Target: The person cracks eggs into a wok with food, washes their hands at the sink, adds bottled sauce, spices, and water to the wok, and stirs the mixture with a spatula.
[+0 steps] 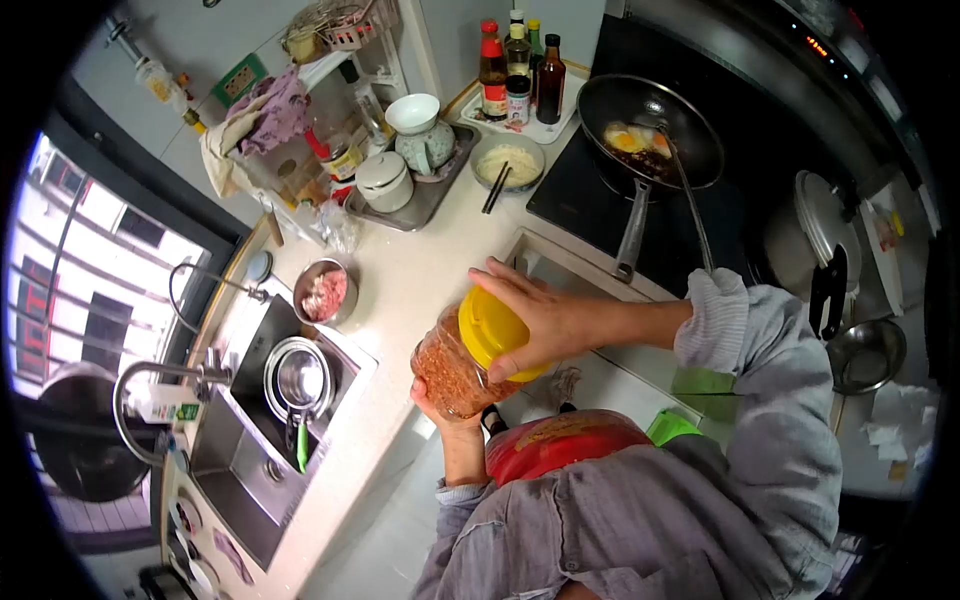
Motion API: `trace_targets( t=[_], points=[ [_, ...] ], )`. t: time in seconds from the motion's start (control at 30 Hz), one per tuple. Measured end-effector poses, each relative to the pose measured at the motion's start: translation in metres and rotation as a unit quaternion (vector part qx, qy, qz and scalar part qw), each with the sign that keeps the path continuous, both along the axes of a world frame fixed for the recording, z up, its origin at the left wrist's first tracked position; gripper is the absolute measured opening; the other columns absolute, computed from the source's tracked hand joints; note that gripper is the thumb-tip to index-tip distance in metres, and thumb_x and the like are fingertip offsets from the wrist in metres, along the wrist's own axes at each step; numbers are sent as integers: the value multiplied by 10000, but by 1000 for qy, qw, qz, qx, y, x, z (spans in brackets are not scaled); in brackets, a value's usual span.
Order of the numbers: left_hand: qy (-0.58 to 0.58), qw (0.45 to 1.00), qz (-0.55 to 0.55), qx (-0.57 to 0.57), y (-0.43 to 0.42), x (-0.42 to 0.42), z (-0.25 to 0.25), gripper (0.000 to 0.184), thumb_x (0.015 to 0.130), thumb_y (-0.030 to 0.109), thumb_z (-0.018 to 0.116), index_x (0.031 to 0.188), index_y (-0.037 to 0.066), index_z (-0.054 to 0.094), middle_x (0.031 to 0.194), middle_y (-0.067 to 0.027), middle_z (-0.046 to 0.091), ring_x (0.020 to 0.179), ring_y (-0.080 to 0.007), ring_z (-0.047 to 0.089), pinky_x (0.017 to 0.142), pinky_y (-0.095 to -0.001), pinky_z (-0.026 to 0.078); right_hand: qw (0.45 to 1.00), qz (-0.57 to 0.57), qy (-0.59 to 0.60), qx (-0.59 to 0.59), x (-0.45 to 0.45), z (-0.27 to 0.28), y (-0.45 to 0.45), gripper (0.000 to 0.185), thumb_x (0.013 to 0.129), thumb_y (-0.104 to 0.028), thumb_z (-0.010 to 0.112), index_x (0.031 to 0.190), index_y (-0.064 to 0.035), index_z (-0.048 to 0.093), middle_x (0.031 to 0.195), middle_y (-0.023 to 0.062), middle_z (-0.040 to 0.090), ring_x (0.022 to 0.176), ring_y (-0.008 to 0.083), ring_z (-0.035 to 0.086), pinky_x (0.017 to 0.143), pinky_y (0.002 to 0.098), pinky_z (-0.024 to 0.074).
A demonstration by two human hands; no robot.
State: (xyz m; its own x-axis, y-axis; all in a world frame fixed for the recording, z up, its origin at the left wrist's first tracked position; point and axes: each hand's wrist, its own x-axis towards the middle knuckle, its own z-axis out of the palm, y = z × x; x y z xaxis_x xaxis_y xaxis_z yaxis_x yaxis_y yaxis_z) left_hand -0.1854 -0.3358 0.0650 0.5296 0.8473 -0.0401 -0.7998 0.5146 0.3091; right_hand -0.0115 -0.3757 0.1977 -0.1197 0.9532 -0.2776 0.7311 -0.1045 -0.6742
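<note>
My left hand (447, 418) is wrapped round the lower end of a clear plastic jar (447, 370) filled with reddish, crumbly stuff, perhaps chili flakes. Over its yellow lid (497, 335) my right hand (540, 320) is clasped, fingers on the far side and thumb on the near side. The jar is tilted in front of my body, above the floor by the counter's edge. Whether the lid is tight or loose I cannot tell. On the stove, a black frying pan (590, 110) holds fried eggs (640, 138) in dark oil, with a long-handled metal utensil (690, 205) resting in it.
Left lies a steel sink (235, 455) with pans in it, and a bowl of raw meat (325, 293) beside it. A bowl with pale batter (507, 163) and chopsticks stands near the sauce bottles (550, 80). A pressure cooker (815, 225) is at the right.
</note>
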Motion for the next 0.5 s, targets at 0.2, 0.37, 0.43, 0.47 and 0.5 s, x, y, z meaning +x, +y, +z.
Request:
trace_targets(
  t=[0.2,0.37,0.43,0.47,0.5],
  points=[
    [35,998,-23,-51,71,-38,-26,684,730,459,514,1271,65,372,1297,-143,406,1201,-314,384,997,-456,329,990,-105,5,99,-47,-23,65,998,586,-414,741,1349,-75,195,1381,242,156,1272,402,188,1029,430,228],
    [-46,993,-57,-92,103,-48,-26,684,706,430,553,1255,52,402,1232,-154,467,1111,-316,470,951,-457,381,954,163,-117,222,-55,0,98,917,527,-331,742,1299,-106,302,1369,179,240,1215,392,269,1001,428,251],
    [-96,988,-76,-95,111,-53,-40,674,710,429,554,1250,53,409,1238,-153,462,1119,-318,462,948,-463,382,924,265,-126,244,-61,30,107,903,528,-324,733,1298,-108,314,1379,165,243,1207,385,286,997,431,252],
    [-110,977,-89,-163,114,-60,-53,682,712,428,561,1259,54,403,1256,-155,445,1133,-327,446,944,-471,383,916,294,-119,246,-66,49,111,897,538,-325,726,1304,-106,314,1383,162,245,1207,376,293,997,434,250],
    [-109,977,-90,-160,115,-64,-64,689,714,436,559,1265,57,398,1259,-156,442,1134,-330,444,946,-474,381,906,324,-112,249,-68,58,117,891,548,-327,718,1310,-104,313,1387,159,246,1208,368,300,997,438,248]
  ],
)
